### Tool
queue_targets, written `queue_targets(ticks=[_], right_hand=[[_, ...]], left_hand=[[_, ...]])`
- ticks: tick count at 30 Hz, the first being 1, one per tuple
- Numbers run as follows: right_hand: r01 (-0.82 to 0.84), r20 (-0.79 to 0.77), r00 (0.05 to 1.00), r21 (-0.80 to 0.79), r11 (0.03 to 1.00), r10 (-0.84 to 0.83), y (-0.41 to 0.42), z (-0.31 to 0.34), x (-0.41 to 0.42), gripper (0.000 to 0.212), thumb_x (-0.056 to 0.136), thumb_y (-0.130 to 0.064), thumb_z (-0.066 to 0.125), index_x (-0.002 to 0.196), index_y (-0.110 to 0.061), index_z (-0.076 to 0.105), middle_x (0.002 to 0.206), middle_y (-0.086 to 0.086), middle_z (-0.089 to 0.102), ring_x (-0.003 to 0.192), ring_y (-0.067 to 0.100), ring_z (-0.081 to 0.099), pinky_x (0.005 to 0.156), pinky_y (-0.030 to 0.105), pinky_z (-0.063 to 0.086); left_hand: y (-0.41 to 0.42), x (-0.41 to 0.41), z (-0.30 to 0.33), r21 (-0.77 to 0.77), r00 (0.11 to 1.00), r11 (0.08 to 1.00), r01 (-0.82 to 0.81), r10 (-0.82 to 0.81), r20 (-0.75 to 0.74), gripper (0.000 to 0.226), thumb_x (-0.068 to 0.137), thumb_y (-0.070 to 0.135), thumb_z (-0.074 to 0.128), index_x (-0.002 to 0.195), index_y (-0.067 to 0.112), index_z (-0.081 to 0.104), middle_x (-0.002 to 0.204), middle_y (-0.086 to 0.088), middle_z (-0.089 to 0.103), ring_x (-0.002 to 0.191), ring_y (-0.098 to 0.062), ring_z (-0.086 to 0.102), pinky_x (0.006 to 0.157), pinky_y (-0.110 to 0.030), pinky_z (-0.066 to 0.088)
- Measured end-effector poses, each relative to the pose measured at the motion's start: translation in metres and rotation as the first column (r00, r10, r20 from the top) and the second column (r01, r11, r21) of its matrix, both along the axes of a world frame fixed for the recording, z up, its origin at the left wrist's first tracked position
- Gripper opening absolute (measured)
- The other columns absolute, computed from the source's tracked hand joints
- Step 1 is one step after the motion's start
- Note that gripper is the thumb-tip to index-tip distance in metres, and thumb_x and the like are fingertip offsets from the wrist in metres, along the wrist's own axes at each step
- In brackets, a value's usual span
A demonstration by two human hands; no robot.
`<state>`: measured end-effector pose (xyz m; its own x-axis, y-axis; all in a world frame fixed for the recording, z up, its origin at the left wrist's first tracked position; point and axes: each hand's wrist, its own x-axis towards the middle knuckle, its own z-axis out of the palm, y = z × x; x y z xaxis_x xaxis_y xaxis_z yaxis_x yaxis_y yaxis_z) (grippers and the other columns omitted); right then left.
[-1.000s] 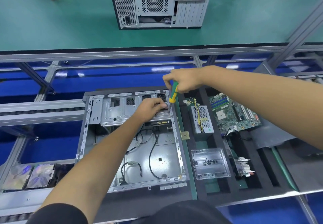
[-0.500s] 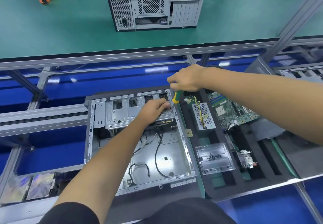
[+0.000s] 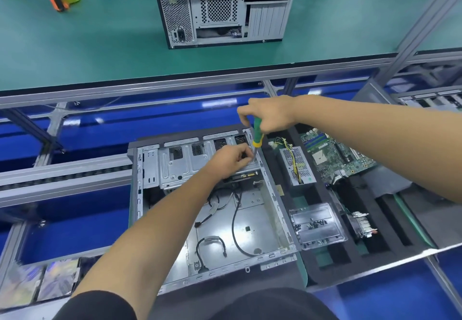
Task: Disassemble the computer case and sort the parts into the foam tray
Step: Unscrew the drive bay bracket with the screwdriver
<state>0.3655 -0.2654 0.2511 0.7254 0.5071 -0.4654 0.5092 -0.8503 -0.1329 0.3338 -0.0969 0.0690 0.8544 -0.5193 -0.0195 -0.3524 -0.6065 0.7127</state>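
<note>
Opened grey sheet-metal computer case (image 3: 252,222) lies flat, left of black foam tray (image 3: 325,257), touching its left edge. Right hand (image 3: 268,116) grips green-and-yellow-handled screwdriver (image 3: 257,133), shaft upright, tip at case's far right corner. Left hand (image 3: 228,161), fingers curled, pinches at silver drive cage (image 3: 180,167) just beside tip; what it pinches too small to tell. Tray holds green motherboard (image 3: 335,154), perforated metal power supply (image 3: 296,166), clear plastic screw box (image 3: 316,224), finned heatsink (image 3: 362,223).

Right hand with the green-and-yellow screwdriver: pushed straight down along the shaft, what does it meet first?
Probably the silver metal drive cage at the open grey case's far right corner, beside the left hand's fingertips; depth is unclear.
</note>
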Motion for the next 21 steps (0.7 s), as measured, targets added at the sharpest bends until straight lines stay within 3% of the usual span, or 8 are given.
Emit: queue_targets(ticks=[3,6,8,11,13,15,18,21], right_hand=[[-0.009,0.026,1.000,-0.024,1.000,0.010,0.003,0.001,-0.005,0.027,0.088,-0.024,0.063,0.105,-0.035,0.044,0.094,-0.004,0.046,0.073,0.023,0.052,0.057,0.035,0.034],[-0.099,0.176,0.975,-0.198,0.975,0.135,0.006,0.001,-0.005,0.016,0.097,-0.045,0.046,0.101,-0.030,0.044,0.079,-0.003,0.054,0.068,0.019,0.050,0.055,0.034,0.029],[-0.112,0.140,0.981,-0.177,0.978,0.138,0.005,0.001,-0.001,0.007,0.095,-0.036,0.048,0.098,-0.032,0.045,0.081,-0.002,0.056,0.068,0.020,0.050,0.056,0.034,0.029],[-0.100,0.011,0.995,0.020,0.995,0.100,0.002,-0.001,-0.001,0.034,0.080,-0.008,0.059,0.106,-0.028,0.050,0.100,0.002,0.051,0.074,0.023,0.050,0.055,0.032,0.028],[-0.088,-0.020,0.996,0.095,0.992,0.090,0.002,-0.003,-0.002,0.041,0.077,0.000,0.059,0.109,-0.025,0.052,0.101,0.002,0.048,0.071,0.021,0.048,0.053,0.031,0.025],[-0.090,0.003,0.996,0.084,0.992,0.090,0.001,-0.006,-0.001,0.040,0.078,-0.004,0.062,0.109,-0.027,0.053,0.099,-0.002,0.046,0.071,0.018,0.048,0.054,0.031,0.027],[-0.143,0.052,0.989,0.076,0.987,0.139,0.000,-0.009,0.002,0.029,0.082,-0.022,0.069,0.106,-0.028,0.054,0.103,-0.005,0.049,0.088,0.018,0.053,0.062,0.036,0.040],[-0.194,0.068,0.980,0.115,0.974,0.188,-0.002,-0.012,0.004,0.026,0.079,-0.016,0.068,0.099,-0.025,0.054,0.095,-0.009,0.047,0.088,0.020,0.051,0.058,0.033,0.033]], left_hand=[[0.001,0.006,0.009,0.062,0.995,0.994,0.095,-0.095,-0.011,0.003,0.095,0.028,0.069,0.098,0.027,0.067,0.084,0.009,0.070,0.075,-0.012,0.062,0.071,-0.029,0.049],[-0.002,0.014,0.020,0.180,0.988,0.972,0.153,-0.152,-0.020,0.007,0.094,0.030,0.069,0.092,0.031,0.062,0.076,0.012,0.063,0.069,-0.005,0.057,0.064,-0.027,0.044],[-0.005,0.019,0.027,0.264,0.981,0.946,0.187,-0.195,0.004,0.016,0.093,0.029,0.069,0.087,0.035,0.055,0.071,0.018,0.054,0.064,0.003,0.050,0.058,-0.020,0.035],[-0.010,0.022,0.033,0.344,0.976,0.918,0.196,-0.216,0.020,0.016,0.091,0.030,0.068,0.084,0.034,0.055,0.072,0.020,0.052,0.068,-0.001,0.049,0.059,-0.022,0.034],[-0.014,0.019,0.032,0.381,0.980,0.910,0.165,-0.194,0.041,0.018,0.089,0.031,0.065,0.077,0.031,0.051,0.072,0.016,0.053,0.070,-0.011,0.052,0.059,-0.028,0.037],[-0.017,0.014,0.028,0.405,0.989,0.908,0.107,-0.139,0.052,0.020,0.086,0.030,0.060,0.072,0.029,0.046,0.072,0.011,0.054,0.072,-0.019,0.055,0.054,-0.029,0.036],[-0.021,0.011,0.030,0.441,0.992,0.895,0.064,-0.105,0.071,0.026,0.088,0.032,0.060,0.069,0.029,0.042,0.073,0.010,0.049,0.073,-0.021,0.053,0.056,-0.030,0.034],[-0.025,0.011,0.039,0.503,0.994,0.862,0.058,-0.097,0.052,0.022,0.093,0.033,0.062,0.076,0.029,0.048,0.085,0.005,0.052,0.085,-0.024,0.056,0.069,-0.033,0.041]])
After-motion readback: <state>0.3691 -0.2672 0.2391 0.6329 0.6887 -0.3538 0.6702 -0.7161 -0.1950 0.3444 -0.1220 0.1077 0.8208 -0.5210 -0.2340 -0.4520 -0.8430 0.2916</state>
